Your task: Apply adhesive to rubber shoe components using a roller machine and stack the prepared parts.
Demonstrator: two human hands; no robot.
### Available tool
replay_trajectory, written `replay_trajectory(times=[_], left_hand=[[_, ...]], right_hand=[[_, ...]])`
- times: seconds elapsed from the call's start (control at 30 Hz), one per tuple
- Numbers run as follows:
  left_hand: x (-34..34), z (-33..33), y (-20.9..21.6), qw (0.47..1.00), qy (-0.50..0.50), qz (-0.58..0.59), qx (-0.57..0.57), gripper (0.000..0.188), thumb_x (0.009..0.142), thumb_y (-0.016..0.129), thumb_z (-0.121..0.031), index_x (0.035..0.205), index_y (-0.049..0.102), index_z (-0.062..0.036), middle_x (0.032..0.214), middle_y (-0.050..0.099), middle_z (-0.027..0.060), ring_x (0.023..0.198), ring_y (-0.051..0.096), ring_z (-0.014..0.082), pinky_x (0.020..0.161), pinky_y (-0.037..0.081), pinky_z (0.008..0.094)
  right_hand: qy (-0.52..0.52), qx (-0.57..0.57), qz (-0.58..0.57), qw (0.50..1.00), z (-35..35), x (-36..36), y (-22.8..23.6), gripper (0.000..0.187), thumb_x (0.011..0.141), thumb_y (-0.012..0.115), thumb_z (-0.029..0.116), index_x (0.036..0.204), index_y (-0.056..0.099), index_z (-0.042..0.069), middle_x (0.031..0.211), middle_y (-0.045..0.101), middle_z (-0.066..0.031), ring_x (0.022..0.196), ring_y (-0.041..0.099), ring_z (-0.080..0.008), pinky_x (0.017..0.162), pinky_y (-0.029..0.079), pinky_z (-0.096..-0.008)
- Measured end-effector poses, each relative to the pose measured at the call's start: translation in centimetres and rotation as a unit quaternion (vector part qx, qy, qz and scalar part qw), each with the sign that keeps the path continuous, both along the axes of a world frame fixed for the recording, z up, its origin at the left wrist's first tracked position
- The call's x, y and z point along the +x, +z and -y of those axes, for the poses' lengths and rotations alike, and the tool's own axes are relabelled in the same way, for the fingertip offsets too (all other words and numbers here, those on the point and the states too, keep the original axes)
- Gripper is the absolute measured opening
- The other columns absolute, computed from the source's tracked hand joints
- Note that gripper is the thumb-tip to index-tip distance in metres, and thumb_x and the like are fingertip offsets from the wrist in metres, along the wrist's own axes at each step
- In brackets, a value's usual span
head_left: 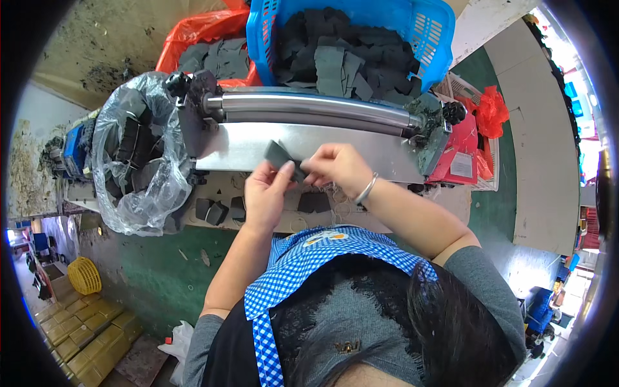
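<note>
Just in front of the roller machine's metal plate, my left hand (264,197) pinches a small stack of dark grey flat pieces (278,155) between thumb and fingers. My right hand (338,169), with a bracelet at the wrist, has its fingers closed at the right edge of the same pieces. Whether it grips one separate piece is too blurred to tell. The metal plate (238,143) lies behind the hands, below the shiny steel roller (316,104). Several more dark pieces (314,202) lie on the ledge under my hands.
Behind the roller stands a blue plastic basket (429,39) heaped with dark pieces. A red bag (187,35) of similar pieces sits beside it. A clear plastic bag (174,187) with dark bundles stands left. At right are a red bin (451,158) and a white crate (495,151).
</note>
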State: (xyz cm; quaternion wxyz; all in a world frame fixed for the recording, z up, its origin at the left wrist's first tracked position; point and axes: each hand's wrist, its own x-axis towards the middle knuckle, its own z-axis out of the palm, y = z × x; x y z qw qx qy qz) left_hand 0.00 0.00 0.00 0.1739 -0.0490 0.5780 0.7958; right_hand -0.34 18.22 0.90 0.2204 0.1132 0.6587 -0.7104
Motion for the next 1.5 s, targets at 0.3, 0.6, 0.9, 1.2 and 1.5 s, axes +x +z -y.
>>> replay_trajectory(times=[0.3,0.6,0.9,1.2,1.5], left_hand=[[0.6,1.5,-0.1,0.995,0.082,-0.048,0.016,0.015,0.088,0.058,-0.007,0.102,0.059,-0.0006,0.092,0.064,0.0052,0.077,0.062,0.0115,0.068,0.053,0.0258],[5.4,-0.3,-6.6,0.967,-0.103,-0.067,-0.225,0.014,0.083,0.065,-0.009,0.091,0.057,-0.0020,0.072,0.061,0.0070,0.060,0.061,0.0138,0.054,0.049,0.0249],[5.2,-3.3,-16.9,0.690,-0.314,-0.262,-0.598,0.053,0.073,0.068,-0.020,0.120,0.049,-0.0030,0.127,0.044,0.0157,0.115,0.045,0.0331,0.092,0.042,0.0415],[5.4,-1.6,-12.4,0.675,-0.361,-0.252,-0.591,0.044,0.068,0.073,-0.021,0.106,0.058,-0.0055,0.115,0.052,0.0149,0.106,0.051,0.0334,0.088,0.045,0.0409],[1.3,1.5,1.2,0.951,-0.001,-0.194,-0.241,0.028,0.079,0.068,-0.007,0.101,0.050,-0.0045,0.100,0.060,0.0095,0.092,0.060,0.0177,0.078,0.050,0.0281]], right_hand=[[-0.287,-0.110,0.100,0.946,-2.6,-1.8,-0.9,0.028,0.092,0.053,0.025,0.095,0.049,-0.003,0.085,0.063,-0.0171,0.071,0.066,-0.0221,0.056,0.053,-0.0267],[-0.160,-0.051,0.163,0.972,-3.1,-0.1,-1.7,0.020,0.092,0.054,0.023,0.091,0.055,0.003,0.072,0.063,-0.0090,0.049,0.057,-0.0115,0.042,0.043,-0.0203],[-0.221,-0.120,0.090,0.964,-4.4,0.7,-1.2,0.016,0.091,0.053,0.017,0.095,0.055,0.002,0.081,0.063,-0.0086,0.065,0.060,-0.0120,0.056,0.048,-0.0216],[-0.050,-0.008,-0.005,0.999,-3.6,3.7,-1.0,0.020,0.089,0.059,0.021,0.098,0.057,0.003,0.084,0.062,-0.0044,0.070,0.059,-0.0103,0.061,0.048,-0.0207],[0.029,0.247,-0.366,0.897,-0.4,3.1,3.0,0.034,0.072,0.073,0.016,0.100,0.061,0.002,0.093,0.062,-0.0147,0.084,0.061,-0.0304,0.075,0.048,-0.0328]])
